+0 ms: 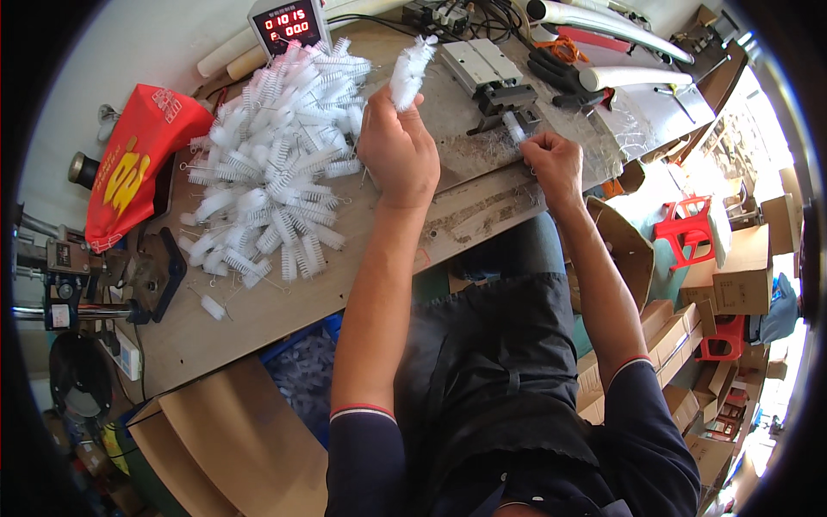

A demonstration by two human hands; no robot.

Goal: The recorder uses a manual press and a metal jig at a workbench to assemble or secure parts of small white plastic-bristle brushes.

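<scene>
My left hand (399, 153) is raised over the workbench, its fingers closed around a few white bristle brushes (412, 73) that stick up above it. To its left lies a big heap of similar small white brushes (280, 159) with thin wire stems. My right hand (554, 164) is at the bench's front edge, fingers pinched at the near end of a single white brush (514, 127). That brush's far end meets the dark metal clamp (506, 102) of a small bench machine (481, 65). The wire between my right fingertips is mostly hidden.
Behind the heap stands a digital counter (290, 24) with red digits. A red bag (142, 164) sits at the left. Black gloves (556, 77) and white tubes (633, 78) lie back right. Below the bench are a blue bin (306, 370) and a cardboard box (233, 439).
</scene>
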